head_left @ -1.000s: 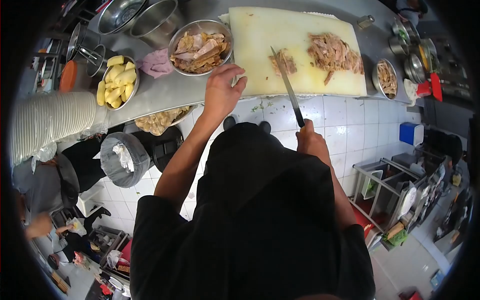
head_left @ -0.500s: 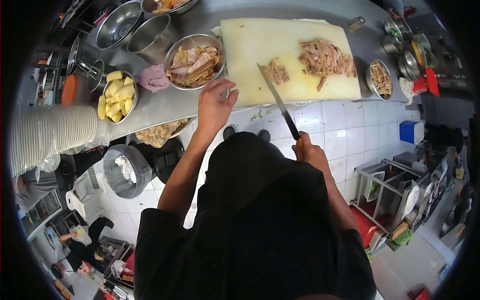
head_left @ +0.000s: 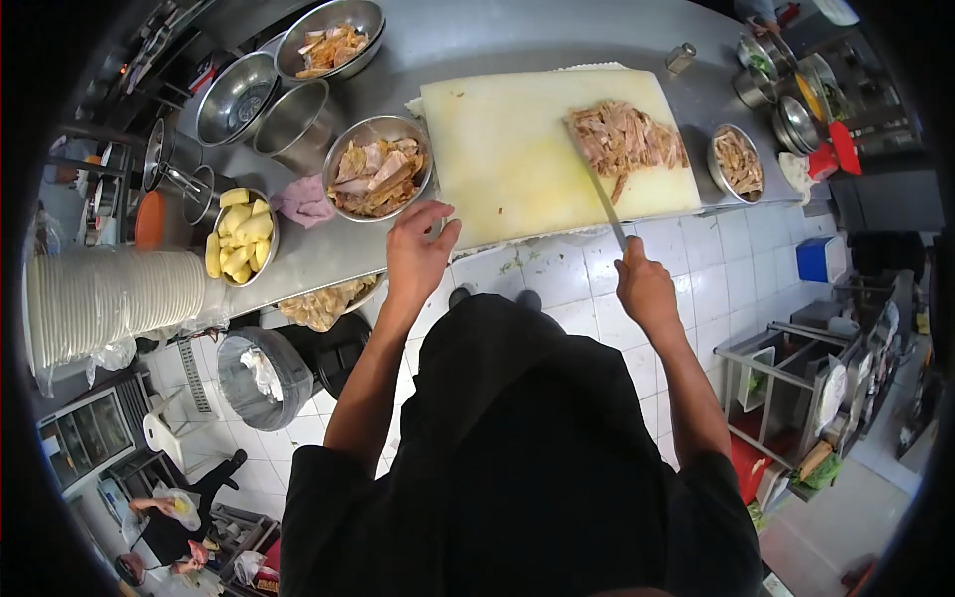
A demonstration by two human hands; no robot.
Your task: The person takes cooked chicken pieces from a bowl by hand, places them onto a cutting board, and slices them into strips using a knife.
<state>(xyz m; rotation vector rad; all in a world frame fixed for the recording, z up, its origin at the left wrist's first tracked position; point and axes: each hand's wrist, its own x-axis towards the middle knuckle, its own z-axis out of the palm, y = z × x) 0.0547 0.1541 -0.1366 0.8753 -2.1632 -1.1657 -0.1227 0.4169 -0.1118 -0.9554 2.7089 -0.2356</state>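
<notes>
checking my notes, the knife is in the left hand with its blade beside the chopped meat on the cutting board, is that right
Not quite: the head view shows the knife in the right hand, not the left hand. Its blade is beside the chopped meat on the cutting board.

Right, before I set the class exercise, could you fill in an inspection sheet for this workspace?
Surface: pale cutting board, yellow-stained, on a metal counter.
Job's things: knife with its blade at the left side of the chopped meat; larger pieces in the left bowl.
Clutter: pink cloth, shaker, wrapped stack.
Hands: right hand grips the knife; left hand holds nothing, near the board's front left corner; contact unclear.
Cables: nothing seen.
Surroundings: tiled floor with green scraps, lined bin, blue box, another person at lower left.
</notes>
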